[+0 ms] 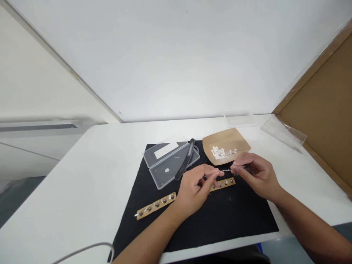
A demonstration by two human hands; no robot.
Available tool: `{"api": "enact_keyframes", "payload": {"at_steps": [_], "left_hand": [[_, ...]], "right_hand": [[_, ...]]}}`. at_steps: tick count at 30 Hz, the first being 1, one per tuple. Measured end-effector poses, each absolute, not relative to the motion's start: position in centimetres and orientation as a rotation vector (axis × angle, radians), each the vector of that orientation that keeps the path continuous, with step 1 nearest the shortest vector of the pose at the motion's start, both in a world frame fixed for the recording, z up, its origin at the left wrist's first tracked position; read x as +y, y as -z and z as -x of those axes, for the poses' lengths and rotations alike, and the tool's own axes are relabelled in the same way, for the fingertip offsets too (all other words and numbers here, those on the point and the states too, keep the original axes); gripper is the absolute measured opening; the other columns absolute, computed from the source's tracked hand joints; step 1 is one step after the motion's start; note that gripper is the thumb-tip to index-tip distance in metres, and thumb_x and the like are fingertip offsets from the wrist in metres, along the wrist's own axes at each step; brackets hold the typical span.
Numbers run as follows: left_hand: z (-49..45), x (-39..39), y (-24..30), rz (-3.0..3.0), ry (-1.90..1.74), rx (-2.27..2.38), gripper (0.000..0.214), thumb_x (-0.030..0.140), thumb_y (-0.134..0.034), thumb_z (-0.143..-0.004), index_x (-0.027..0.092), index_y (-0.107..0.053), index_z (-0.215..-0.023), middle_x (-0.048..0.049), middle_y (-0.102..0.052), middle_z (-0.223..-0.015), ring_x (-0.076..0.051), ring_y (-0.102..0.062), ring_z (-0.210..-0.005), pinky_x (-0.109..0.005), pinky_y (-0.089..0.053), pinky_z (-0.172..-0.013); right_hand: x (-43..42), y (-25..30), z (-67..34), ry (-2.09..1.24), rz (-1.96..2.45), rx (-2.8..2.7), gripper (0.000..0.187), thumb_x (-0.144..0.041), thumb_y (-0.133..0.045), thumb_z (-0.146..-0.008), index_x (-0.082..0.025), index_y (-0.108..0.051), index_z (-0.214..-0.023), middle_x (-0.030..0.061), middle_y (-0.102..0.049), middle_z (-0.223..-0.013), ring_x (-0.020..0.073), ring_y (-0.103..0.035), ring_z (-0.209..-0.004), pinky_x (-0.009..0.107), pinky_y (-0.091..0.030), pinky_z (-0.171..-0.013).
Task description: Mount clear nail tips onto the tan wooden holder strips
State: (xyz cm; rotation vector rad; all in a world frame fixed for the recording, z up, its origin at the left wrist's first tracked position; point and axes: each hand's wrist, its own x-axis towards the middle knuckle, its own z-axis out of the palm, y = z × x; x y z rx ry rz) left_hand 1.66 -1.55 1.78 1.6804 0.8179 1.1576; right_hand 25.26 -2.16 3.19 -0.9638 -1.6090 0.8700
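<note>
My left hand and my right hand face each other above the black mat, both with fingers pinched. Between their fingertips runs a thin, pale, see-through piece, too small to name. Some clear material also shows by the right fingers. Below the hands lies a tan strip with round metal studs, partly covered by my left fingers. A second studded strip, holding small whitish slips, lies left of my left wrist.
An open clear plastic case lies at the mat's back left, with a dark curved file across it. A brown paper tray holds small white bits. Clear plastic lids lie back right, near a cardboard panel. A cable curves front left.
</note>
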Motion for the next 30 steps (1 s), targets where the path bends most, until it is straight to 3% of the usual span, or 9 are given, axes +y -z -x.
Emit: {"api": "enact_keyframes", "payload": {"at_steps": [3, 6, 9, 13, 17, 21, 26, 30], "left_hand": [[-1.7, -1.4, -1.7, -1.762, -1.144, 0.848, 0.017, 0.027, -0.063, -0.107, 0.017, -0.077, -0.106, -0.0083, -0.082, -0.100, -0.013, -0.078, -0.069, -0.020, -0.057, -0.052], [-1.5, -1.1, -1.5, -1.908, -1.177, 0.930, 0.021, 0.029, -0.068, -0.103, 0.020, -0.072, -0.122, -0.0064, -0.081, -0.100, -0.014, -0.076, -0.073, -0.020, -0.054, -0.052], [-1.1, -0.5, -1.1, -2.067, -1.260, 1.224, 0.038, 0.033, -0.068, -0.101, 0.020, -0.058, -0.136, -0.0078, -0.077, -0.108, -0.019, -0.075, -0.087, -0.026, -0.060, -0.063], [0.0, 0.8, -0.5, -2.264, -1.086, 1.836, 0.032, 0.037, -0.065, -0.100, 0.017, -0.059, -0.124, -0.0151, -0.068, -0.117, -0.034, -0.065, -0.116, -0.049, -0.062, -0.094], [0.9, 1.8, 0.1, -2.322, -0.691, 2.158, 0.037, 0.041, -0.063, -0.100, 0.010, -0.063, -0.121, -0.0210, -0.061, -0.119, -0.039, -0.059, -0.118, -0.051, -0.060, -0.095], [1.1, 1.9, 0.3, -2.312, -0.414, 2.215, 0.037, 0.046, -0.058, -0.103, 0.011, -0.070, -0.106, -0.0194, -0.063, -0.110, -0.040, -0.058, -0.116, -0.049, -0.059, -0.095], [1.4, 1.9, -0.1, -2.314, -0.359, 2.109, 0.039, 0.046, -0.053, -0.106, 0.013, -0.075, -0.104, -0.0189, -0.066, -0.111, -0.040, -0.059, -0.115, -0.046, -0.060, -0.087], [2.0, 2.0, -0.1, -2.363, -0.367, 2.046, 0.032, 0.040, -0.055, -0.105, 0.015, -0.077, -0.103, -0.0172, -0.067, -0.107, -0.038, -0.060, -0.110, -0.047, -0.059, -0.088]], "right_hand": [[-2.4, -3.1, -25.0, -0.896, 0.963, -1.566, 0.005, -0.027, -0.075, -0.100, -0.025, -0.072, -0.097, 0.0019, -0.071, -0.090, 0.0143, -0.071, -0.064, 0.029, -0.060, -0.056], [-2.1, -3.2, -25.7, -0.793, 1.054, -1.499, 0.011, -0.032, -0.075, -0.100, -0.024, -0.069, -0.097, 0.0016, -0.072, -0.087, 0.0117, -0.064, -0.054, 0.027, -0.052, -0.046], [-1.1, -3.5, -27.4, -0.571, 1.262, -1.412, 0.019, -0.041, -0.076, -0.098, -0.023, -0.070, -0.098, 0.0034, -0.075, -0.085, 0.0134, -0.063, -0.054, 0.029, -0.051, -0.049], [0.4, -4.3, -30.8, -0.193, 1.652, -1.347, 0.024, -0.047, -0.073, -0.094, -0.024, -0.075, -0.099, 0.0042, -0.078, -0.088, 0.0192, -0.069, -0.069, 0.034, -0.055, -0.062], [1.1, -5.0, -34.1, 0.059, 1.917, -1.304, 0.021, -0.044, -0.071, -0.092, -0.026, -0.078, -0.097, 0.0040, -0.080, -0.094, 0.0236, -0.073, -0.081, 0.042, -0.055, -0.078], [1.3, -5.2, -36.0, 0.148, 1.984, -1.246, 0.017, -0.040, -0.073, -0.091, -0.025, -0.081, -0.095, 0.0072, -0.080, -0.101, 0.0286, -0.072, -0.087, 0.052, -0.053, -0.089], [1.2, -5.0, -35.9, 0.025, 1.844, -1.157, 0.018, -0.038, -0.078, -0.087, -0.025, -0.084, -0.099, 0.0081, -0.080, -0.101, 0.0225, -0.069, -0.073, 0.041, -0.053, -0.068], [1.1, -5.1, -34.5, -0.040, 1.694, -1.271, 0.008, -0.031, -0.078, -0.088, -0.025, -0.079, -0.093, 0.0072, -0.078, -0.098, 0.0214, -0.070, -0.078, 0.035, -0.054, -0.065]]}}
